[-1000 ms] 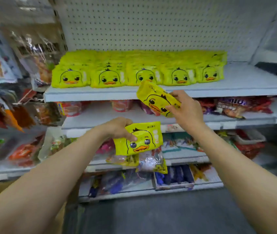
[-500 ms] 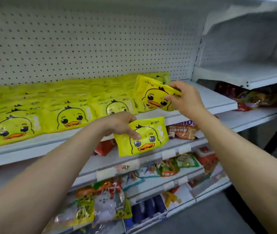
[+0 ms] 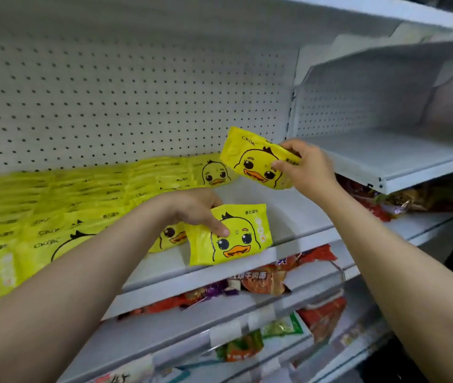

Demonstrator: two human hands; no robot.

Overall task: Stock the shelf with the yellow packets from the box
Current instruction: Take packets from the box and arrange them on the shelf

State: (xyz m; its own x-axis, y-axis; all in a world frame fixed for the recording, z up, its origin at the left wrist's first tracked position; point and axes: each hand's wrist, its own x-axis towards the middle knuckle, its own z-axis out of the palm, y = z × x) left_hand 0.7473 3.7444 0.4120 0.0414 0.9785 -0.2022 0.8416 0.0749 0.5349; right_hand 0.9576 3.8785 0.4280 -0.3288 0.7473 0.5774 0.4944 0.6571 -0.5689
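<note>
To the left of both hands there's a whole spread of stocked yellow packets [image 3: 87, 205] lying on the shelf [image 3: 297, 217], a few showing "CKOK" in black. The left hand [image 3: 192, 208] has its fingers curled round a duck-face packet [image 3: 229, 234], thumb pressed on the front, right at the shelf's front edge. Up and to the right, the right hand [image 3: 307, 168] pinches another packet [image 3: 258, 161], tilted, "CKOK" readable, above the shelf's bare end.
</note>
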